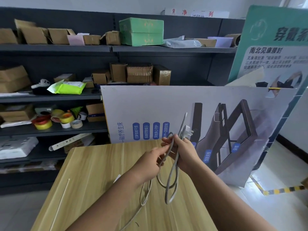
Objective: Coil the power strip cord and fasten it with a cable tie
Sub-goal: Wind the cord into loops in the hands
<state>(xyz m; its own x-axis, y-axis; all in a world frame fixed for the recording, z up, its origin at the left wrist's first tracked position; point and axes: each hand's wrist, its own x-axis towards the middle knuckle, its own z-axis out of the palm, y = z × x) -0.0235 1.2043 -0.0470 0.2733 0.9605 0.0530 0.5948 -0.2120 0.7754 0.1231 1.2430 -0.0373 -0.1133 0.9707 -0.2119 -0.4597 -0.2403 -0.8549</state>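
My right hand (185, 152) is raised above the wooden table (93, 172) and grips the tops of several hanging loops of grey-white power strip cord (171, 185). The white plug (186, 130) sticks up just above that hand. My left hand (148, 162) pinches a strand of the cord beside the loops. More cord (145, 195) trails from the left hand down across the table toward its near edge. A long thin white cable tie (60, 202) lies flat on the table's left side. The power strip body is hidden from view.
A printed display board (166, 110) leans behind the table, with a green poster (270, 47) at the right. Dark shelves (55, 95) on the left hold cardboard boxes and tape rolls. A small white scrap (117, 178) lies by my left forearm.
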